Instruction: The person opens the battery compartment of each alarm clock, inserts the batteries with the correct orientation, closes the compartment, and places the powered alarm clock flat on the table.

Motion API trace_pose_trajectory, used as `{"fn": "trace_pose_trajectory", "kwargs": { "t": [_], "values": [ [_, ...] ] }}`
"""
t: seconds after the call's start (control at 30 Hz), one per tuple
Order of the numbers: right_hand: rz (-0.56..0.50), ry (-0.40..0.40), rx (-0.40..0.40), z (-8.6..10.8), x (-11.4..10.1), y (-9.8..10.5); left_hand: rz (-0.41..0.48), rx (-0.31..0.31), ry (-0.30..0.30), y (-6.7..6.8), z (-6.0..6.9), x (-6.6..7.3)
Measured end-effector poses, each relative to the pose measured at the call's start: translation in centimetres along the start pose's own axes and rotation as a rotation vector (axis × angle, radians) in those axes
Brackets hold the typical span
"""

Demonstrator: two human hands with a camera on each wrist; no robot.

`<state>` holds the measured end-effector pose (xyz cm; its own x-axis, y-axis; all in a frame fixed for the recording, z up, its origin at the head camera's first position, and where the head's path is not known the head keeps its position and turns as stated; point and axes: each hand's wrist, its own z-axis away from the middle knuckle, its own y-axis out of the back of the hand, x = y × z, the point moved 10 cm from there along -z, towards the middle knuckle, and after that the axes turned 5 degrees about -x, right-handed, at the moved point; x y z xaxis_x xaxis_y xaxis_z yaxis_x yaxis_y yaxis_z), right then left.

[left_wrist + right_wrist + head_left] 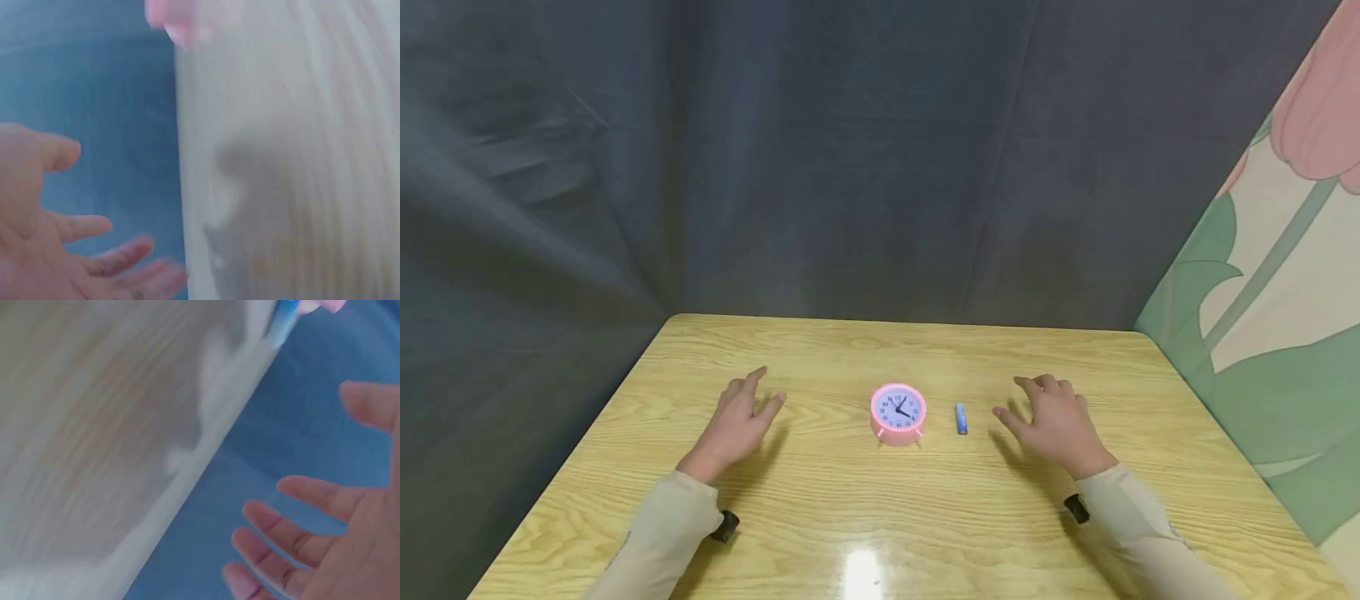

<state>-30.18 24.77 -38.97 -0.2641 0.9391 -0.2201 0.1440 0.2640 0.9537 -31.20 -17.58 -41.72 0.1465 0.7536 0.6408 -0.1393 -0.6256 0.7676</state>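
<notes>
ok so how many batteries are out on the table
1: a blue battery on the wooden table, between the pink alarm clock and the right hand. Any inside the clock would be hidden.

A person holds two hands over a yellow wooden table [835, 487], fingers spread. Between the hands is a round pink clock [898, 414], its face looking up and two tiny feet poking out on the person's side. It is well apart from the left hand [732, 429]. A little blue stick [961, 419] lies between the clock and the right hand [1060, 427], near that thumb. Past both hands hangs a big dark cloth [865, 167]. Farther right than the right hand, I see a painted pink flower [1318, 108] with green leaves [1292, 400].
</notes>
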Motion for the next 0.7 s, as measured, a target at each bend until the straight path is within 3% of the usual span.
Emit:
{"fn": "trace_pose_trajectory", "kwargs": {
  "t": [0.13, 0.3, 0.47, 0.7],
  "values": [
    [-0.14, 0.049, -0.006, -1.0, -3.1, -0.3, 0.182, -0.043, -0.014, -2.1, -1.0, 2.9],
    [-0.369, 0.015, -0.106, -2.4, -6.1, -2.6, 0.394, -0.127, -0.05, -5.7, -2.2, 6.7],
    [-0.444, -0.003, -0.129, -3.2, -8.3, -4.6, 0.431, -0.174, -0.076, -8.5, -3.1, 9.0],
    [-0.513, -0.056, -0.162, -3.6, -9.2, -6.1, 0.433, -0.188, -0.062, -10.5, -3.9, 9.6]
  ]
}}
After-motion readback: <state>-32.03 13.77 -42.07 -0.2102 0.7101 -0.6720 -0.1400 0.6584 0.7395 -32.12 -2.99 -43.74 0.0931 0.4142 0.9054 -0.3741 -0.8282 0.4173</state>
